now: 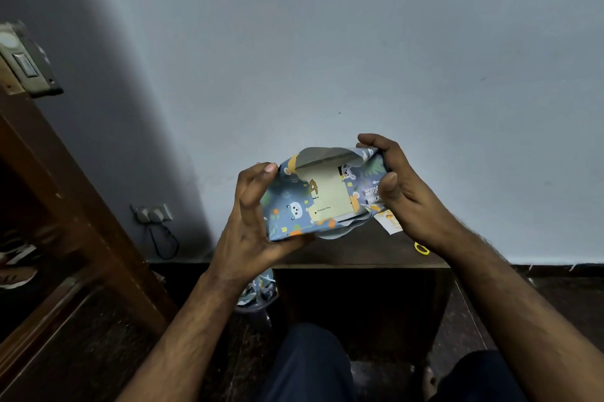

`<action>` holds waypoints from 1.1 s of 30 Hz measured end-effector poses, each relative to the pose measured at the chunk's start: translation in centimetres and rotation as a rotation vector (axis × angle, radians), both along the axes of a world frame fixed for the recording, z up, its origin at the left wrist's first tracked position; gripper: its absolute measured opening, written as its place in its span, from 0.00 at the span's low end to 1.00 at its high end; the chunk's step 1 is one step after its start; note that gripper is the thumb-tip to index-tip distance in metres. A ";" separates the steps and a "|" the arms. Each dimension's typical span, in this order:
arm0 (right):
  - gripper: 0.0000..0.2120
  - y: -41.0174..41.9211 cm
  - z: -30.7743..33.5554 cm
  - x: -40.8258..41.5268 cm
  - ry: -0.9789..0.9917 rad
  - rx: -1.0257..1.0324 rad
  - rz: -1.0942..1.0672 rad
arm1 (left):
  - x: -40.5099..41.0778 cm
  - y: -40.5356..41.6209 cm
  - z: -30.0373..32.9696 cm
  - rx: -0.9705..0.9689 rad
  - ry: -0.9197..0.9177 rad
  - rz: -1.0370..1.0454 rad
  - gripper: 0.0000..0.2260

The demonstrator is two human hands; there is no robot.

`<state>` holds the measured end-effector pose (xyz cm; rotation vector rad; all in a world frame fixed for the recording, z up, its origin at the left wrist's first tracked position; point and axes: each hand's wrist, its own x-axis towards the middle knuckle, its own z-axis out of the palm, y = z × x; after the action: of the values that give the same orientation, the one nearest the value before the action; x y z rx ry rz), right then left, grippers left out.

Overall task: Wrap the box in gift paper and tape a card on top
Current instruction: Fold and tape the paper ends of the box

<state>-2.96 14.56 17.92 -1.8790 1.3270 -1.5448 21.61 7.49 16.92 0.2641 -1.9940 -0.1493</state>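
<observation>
Holding the box (pixel 330 197) up above a dark wooden table (pixel 359 254), both hands clasp it from the sides. The left hand (pixel 258 221) grips its left end, thumb beneath and fingers curled over the top edge. The right hand (pixel 397 185) grips the right end, fingers hooked over the far corner and thumb pressing the near face. Blue gift paper (pixel 287 205) printed with bears and leaves covers most of the box, but a pale yellow panel with printed lettering shows through an open gap in the middle, and a loose flap curls up along the far edge. On the table lie a small orange-and-white card (pixel 390 221) and a yellow scissor handle (pixel 421 248). Below the table edge stands what may be a clear bin (pixel 261 295) holding paper scraps, though it is dim there.
</observation>
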 end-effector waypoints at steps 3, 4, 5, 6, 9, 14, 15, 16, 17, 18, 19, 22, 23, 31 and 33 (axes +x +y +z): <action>0.32 0.0 -0.1 -0.3 0.008 0.007 -0.010 | 0.1 -0.1 0.0 -0.014 0.000 -0.011 0.47; 0.30 0.4 0.1 -0.2 -0.005 0.017 -0.006 | 0.2 -0.2 -0.1 -0.024 -0.004 -0.019 0.47; 0.27 0.6 0.2 -0.3 -0.019 0.032 0.010 | 0.3 -0.3 -0.1 -0.044 -0.010 -0.025 0.46; 0.25 0.9 0.3 -0.2 -0.032 0.050 0.033 | 0.4 -0.4 -0.1 -0.072 -0.020 -0.026 0.46; 0.25 1.1 0.8 -0.3 -0.052 0.073 0.071 | 0.4 -0.5 -0.1 -0.140 -0.046 -0.013 0.47; 0.28 1.0 0.9 -0.3 -0.049 0.069 0.092 | 0.5 -0.4 0.2 -0.114 -0.061 0.004 0.46; 0.27 1.1 0.9 -0.3 -0.061 0.068 0.093 | 0.6 -0.4 0.2 -0.097 -0.058 0.004 0.46; 0.26 1.0 0.7 -0.4 -0.064 0.060 0.090 | 0.6 -0.4 0.2 -0.078 -0.052 0.000 0.47; 0.27 0.8 0.6 -0.3 -0.054 0.060 0.085 | 0.6 -0.3 0.2 -0.058 -0.043 -0.001 0.48; 0.28 0.6 0.5 -0.3 -0.041 0.053 0.072 | 0.5 -0.3 0.1 -0.034 -0.031 -0.001 0.48; 0.27 0.2 0.4 -0.2 -0.027 0.032 0.060 | 0.5 -0.2 0.0 -0.003 -0.015 -0.001 0.50; 0.33 -0.6 0.1 -0.8 -0.040 0.024 0.164 | 0.7 -0.1 0.0 0.126 0.039 0.000 0.53; 0.35 -0.3 0.2 -1.1 -0.022 0.057 0.236 | 0.8 -0.1 0.1 0.151 0.041 0.002 0.53; 0.33 0.3 0.0 -0.1 -0.075 0.069 0.097 | 0.5 0.2 0.9 0.301 0.004 0.004 0.55; 0.30 0.5 -0.1 0.1 -0.078 0.059 0.083 | 0.5 0.2 1.0 0.290 0.006 0.000 0.55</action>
<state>-2.87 15.03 17.87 -1.7964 1.2315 -1.5050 22.15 7.71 17.90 0.4480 -1.9642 -0.4408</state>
